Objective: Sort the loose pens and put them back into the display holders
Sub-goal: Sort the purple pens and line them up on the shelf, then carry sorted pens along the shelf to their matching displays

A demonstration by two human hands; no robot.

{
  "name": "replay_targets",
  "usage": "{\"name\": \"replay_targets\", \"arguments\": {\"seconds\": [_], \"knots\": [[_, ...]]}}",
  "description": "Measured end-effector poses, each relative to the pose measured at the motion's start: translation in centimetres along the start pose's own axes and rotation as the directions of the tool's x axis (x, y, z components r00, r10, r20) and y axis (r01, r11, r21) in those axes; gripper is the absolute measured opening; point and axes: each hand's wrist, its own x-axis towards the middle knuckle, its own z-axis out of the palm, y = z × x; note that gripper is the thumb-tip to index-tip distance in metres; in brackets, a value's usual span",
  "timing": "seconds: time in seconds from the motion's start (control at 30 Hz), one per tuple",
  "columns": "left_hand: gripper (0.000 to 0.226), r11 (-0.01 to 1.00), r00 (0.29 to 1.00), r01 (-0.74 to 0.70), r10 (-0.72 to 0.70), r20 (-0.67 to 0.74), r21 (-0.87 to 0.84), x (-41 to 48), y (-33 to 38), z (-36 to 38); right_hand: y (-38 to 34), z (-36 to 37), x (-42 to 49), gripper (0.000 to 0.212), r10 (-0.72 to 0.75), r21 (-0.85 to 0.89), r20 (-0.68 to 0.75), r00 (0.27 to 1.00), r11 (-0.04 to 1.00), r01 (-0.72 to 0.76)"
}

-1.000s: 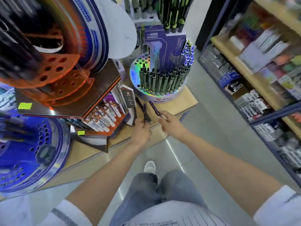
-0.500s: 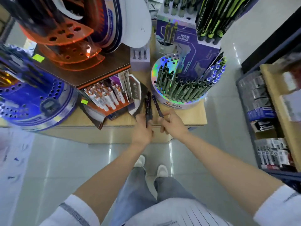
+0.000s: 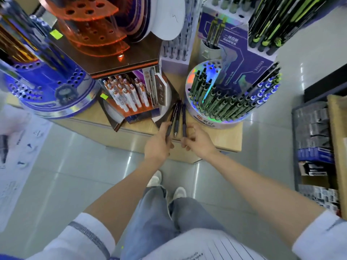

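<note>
Loose pens (image 3: 176,117) are standing up between our hands over the counter (image 3: 225,137) edge. Our left hand (image 3: 158,145) is curling round the left pair; our right hand (image 3: 199,142) is pinching the third by its lower end. Such a light pinch, we are thinking, is risking a slip to the floor (image 3: 75,156) before reaching the round holder (image 3: 216,121).

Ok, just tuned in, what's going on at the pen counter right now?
A person stands at a wooden counter crowded with pen displays. The left hand grips dark pens, and the right hand pinches another dark pen beside them. The pens are held over the counter's front edge, between the box of white-and-orange pens and the round holder of green-black pens. None of the held pens is in a holder yet.
</note>
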Motion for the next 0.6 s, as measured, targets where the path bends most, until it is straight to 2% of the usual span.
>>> {"name": "replay_targets", "arguments": {"seconds": [0.13, 0.27, 0.37, 0.43, 0.5, 0.6], "knots": [[0.044, 1.000, 0.999, -0.017, 0.016, 0.036, 0.013, 0.1, -1.0, -0.1, 0.0, -0.1, -0.3, 0.047, -0.026, -0.037, -0.004, 1.000, 0.999, 0.026], [0.065, 0.993, 0.996, -0.074, 0.069, 0.060, 0.092, -0.1, -1.6, 0.0, 0.0, -0.4, -0.3, 0.062, -0.036, -0.119, 0.024, 0.999, 0.992, 0.039], [0.072, 0.983, 0.994, -0.105, 0.103, 0.026, 0.150, -0.6, -1.6, -0.1, 0.3, -0.7, -0.5, 0.067, -0.066, -0.229, -0.025, 0.998, 0.972, 0.059], [0.068, 0.976, 0.990, -0.121, 0.132, -0.047, 0.183, -1.4, -1.5, -0.4, 0.2, -0.7, -0.9, 0.060, -0.113, -0.268, -0.116, 0.987, 0.960, 0.079], [0.053, 0.971, 0.979, -0.125, 0.154, -0.134, 0.202, -2.5, -1.6, -0.9, -0.2, -0.6, -1.4, 0.043, -0.182, -0.232, -0.189, 0.965, 0.963, 0.137], [0.027, 0.971, 0.957, -0.129, 0.175, -0.232, 0.200, -4.3, -2.4, -2.5, -2.3, 1.0, -2.4, 0.016, -0.270, -0.121, -0.137, 0.953, 0.960, 0.254]]}}
